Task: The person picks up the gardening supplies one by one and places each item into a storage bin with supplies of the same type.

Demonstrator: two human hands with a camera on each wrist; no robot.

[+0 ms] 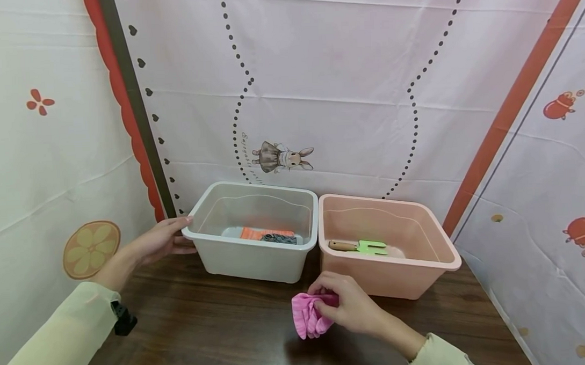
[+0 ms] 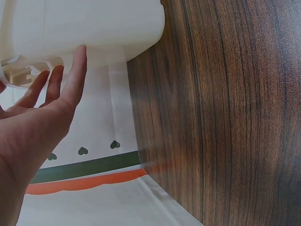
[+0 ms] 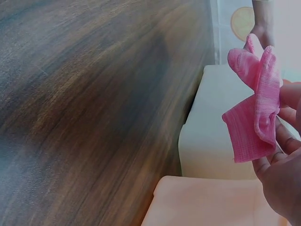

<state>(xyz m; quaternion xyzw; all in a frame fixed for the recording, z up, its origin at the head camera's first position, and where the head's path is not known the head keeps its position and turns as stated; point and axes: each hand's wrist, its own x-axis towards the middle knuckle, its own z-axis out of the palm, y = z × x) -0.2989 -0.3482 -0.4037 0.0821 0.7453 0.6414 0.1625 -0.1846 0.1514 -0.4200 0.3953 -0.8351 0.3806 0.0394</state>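
Note:
A pink knitted glove [image 1: 309, 315], folded and bunched, is pinched between the thumb and fingers of my right hand [image 1: 347, 304], above the table in front of the bins. In the right wrist view the glove [image 3: 256, 103] shows its ribbed cuff and some finger ends. My left hand [image 1: 161, 239] grips the left rim of the light grey bin [image 1: 247, 262], thumb on top and fingers below the lip. Inside that bin lie an orange cloth item [image 1: 267, 233] and a dark grey one [image 1: 279, 239]. A hand fork [image 1: 357, 247] with wooden handle and green tines lies in the pink bin [image 1: 392, 278].
Both bins stand side by side at the back of the dark wooden table [image 1: 220, 324]. A printed cloth [image 1: 328, 95] hangs behind them, and further cloth walls rise on the left and right sides.

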